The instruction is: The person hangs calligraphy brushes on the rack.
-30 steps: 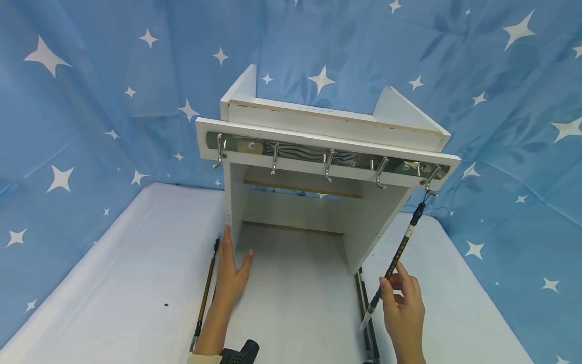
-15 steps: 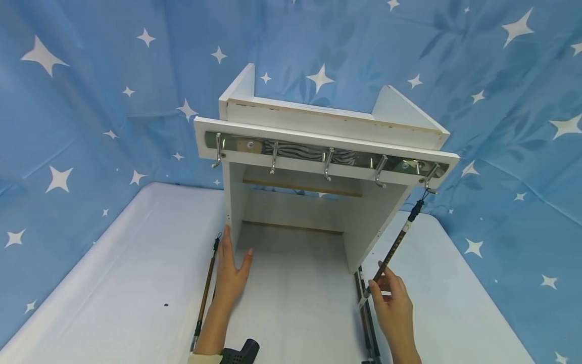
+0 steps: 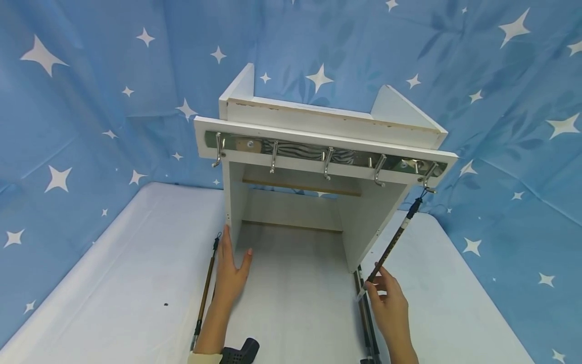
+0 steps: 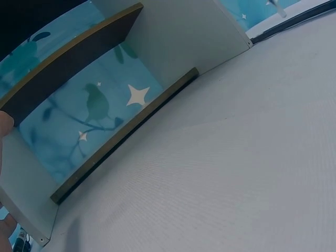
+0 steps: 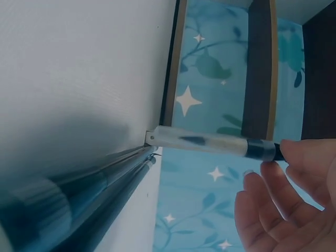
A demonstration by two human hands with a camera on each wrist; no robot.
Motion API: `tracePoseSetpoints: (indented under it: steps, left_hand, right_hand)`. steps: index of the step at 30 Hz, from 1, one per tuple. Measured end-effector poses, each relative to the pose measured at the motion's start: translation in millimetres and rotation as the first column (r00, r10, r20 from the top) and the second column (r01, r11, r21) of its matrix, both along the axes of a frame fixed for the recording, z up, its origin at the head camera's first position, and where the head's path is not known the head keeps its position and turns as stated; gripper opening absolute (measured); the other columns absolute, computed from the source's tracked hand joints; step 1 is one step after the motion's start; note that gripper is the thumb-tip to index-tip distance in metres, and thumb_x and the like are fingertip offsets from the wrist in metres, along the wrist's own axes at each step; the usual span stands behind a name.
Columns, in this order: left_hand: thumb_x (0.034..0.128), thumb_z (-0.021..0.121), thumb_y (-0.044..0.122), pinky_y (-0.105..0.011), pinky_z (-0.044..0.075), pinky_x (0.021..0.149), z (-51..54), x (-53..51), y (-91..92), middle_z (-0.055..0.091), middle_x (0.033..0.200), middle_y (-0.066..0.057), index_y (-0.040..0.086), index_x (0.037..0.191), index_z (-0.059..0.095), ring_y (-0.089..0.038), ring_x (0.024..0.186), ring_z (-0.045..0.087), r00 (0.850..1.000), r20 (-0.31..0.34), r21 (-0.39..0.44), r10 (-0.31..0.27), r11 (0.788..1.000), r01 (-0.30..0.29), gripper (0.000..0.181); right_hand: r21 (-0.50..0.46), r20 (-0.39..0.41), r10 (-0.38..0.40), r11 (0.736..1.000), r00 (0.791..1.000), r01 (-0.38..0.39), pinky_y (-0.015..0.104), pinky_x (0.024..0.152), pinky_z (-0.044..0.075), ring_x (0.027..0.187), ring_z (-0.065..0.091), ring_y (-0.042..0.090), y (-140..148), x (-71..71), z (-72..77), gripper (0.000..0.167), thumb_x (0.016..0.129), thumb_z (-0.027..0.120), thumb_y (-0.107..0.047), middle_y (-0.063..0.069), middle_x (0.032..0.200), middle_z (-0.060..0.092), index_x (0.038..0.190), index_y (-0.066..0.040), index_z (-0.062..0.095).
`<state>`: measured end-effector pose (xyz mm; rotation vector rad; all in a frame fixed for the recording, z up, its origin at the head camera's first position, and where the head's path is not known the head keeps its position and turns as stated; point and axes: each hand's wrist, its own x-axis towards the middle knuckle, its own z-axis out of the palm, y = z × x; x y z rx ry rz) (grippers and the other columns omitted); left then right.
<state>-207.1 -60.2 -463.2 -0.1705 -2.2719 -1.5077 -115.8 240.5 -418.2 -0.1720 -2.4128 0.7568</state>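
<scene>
The right hand (image 3: pixel 390 307), the nearer, pinches the brush (image 3: pixel 394 240) by its capped lower end, shaft slanting far and right up to the rightmost hook (image 3: pixel 429 176); the left hand (image 3: pixel 231 277), fingers spread, touches the rack's left panel (image 3: pixel 234 199)

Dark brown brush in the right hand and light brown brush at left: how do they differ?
The dark brown brush slants below the rightmost metal hook; the light brown brush lies on the white tabletop. The right hand pinches the first; no hand grips the second. Both are long and slender.
</scene>
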Motion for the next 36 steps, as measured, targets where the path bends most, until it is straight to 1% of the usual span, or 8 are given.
tracePoseSetpoints:
  steps: [9,18,26,29,31,36]
  left_hand:
    - [0.0904,0.055,0.024,-0.064,0.026,0.099,-0.5,-0.8,0.2,0.012,0.151,-0.014,0.028,0.148,-0.001,-0.038,0.137,0.018,1.000,-0.004,0.011,-0.003,1.000,0.003,0.080]
    - [0.0906,0.055,0.025,-0.064,0.025,0.099,0.6,-0.3,0.3,0.011,0.152,-0.014,0.029,0.147,-0.001,-0.038,0.137,0.016,1.000,0.011,0.022,-0.009,1.000,0.009,0.080]
    - [0.0905,0.055,0.024,-0.064,0.027,0.098,0.9,0.2,1.5,0.011,0.151,-0.015,0.030,0.147,-0.002,-0.039,0.136,0.018,1.000,0.018,0.009,-0.006,1.000,0.005,0.080]
    - [0.0906,0.055,0.025,-0.065,0.026,0.098,1.5,0.5,2.1,0.010,0.151,-0.015,0.029,0.147,-0.002,-0.040,0.136,0.018,1.000,0.021,0.006,-0.014,1.000,0.014,0.081]
    - [0.0903,0.055,0.025,-0.065,0.026,0.098,2.0,0.8,2.1,0.009,0.152,-0.016,0.029,0.147,-0.003,-0.040,0.136,0.017,1.000,0.021,0.005,-0.019,1.000,0.019,0.081]
    - [0.0885,0.058,0.021,-0.067,0.026,0.097,1.6,0.7,0.9,0.009,0.152,-0.016,0.029,0.147,-0.004,-0.041,0.135,0.018,0.999,0.033,-0.007,-0.008,1.000,0.008,0.086]
  right_hand:
    - [-0.010,0.064,-0.001,1.000,0.998,0.001,0.030,0.062,0.053,0.081,0.062,0.026,1.2,-0.5,-2.7,0.047,0.082,0.064,-0.003,0.012,0.091,0.062,0.127,-0.001,0.048]
    - [-0.017,0.114,0.022,1.000,0.993,-0.020,0.029,0.063,0.052,0.083,0.063,0.029,0.3,-0.7,-2.8,0.048,0.084,0.062,-0.004,0.014,0.094,0.061,0.128,0.000,0.046]
    - [-0.022,0.145,0.018,1.000,0.989,-0.015,0.031,0.065,0.053,0.085,0.063,0.030,1.6,-0.2,-2.0,0.049,0.085,0.062,-0.007,0.014,0.096,0.062,0.130,-0.001,0.044]
    - [-0.024,0.153,0.022,1.000,0.988,-0.019,0.034,0.065,0.053,0.086,0.063,0.030,1.9,0.1,-1.0,0.049,0.085,0.062,-0.007,0.015,0.096,0.061,0.130,0.000,0.044]
    - [-0.032,0.173,0.023,0.999,0.985,-0.018,0.036,0.066,0.053,0.086,0.062,0.030,1.8,0.0,-0.3,0.049,0.086,0.061,-0.008,0.016,0.097,0.061,0.131,0.000,0.043]
    - [-0.062,0.228,0.042,0.998,0.973,-0.029,0.039,0.072,0.052,0.090,0.061,0.031,1.5,0.2,0.8,0.051,0.087,0.060,-0.011,0.017,0.100,0.061,0.133,0.000,0.040]
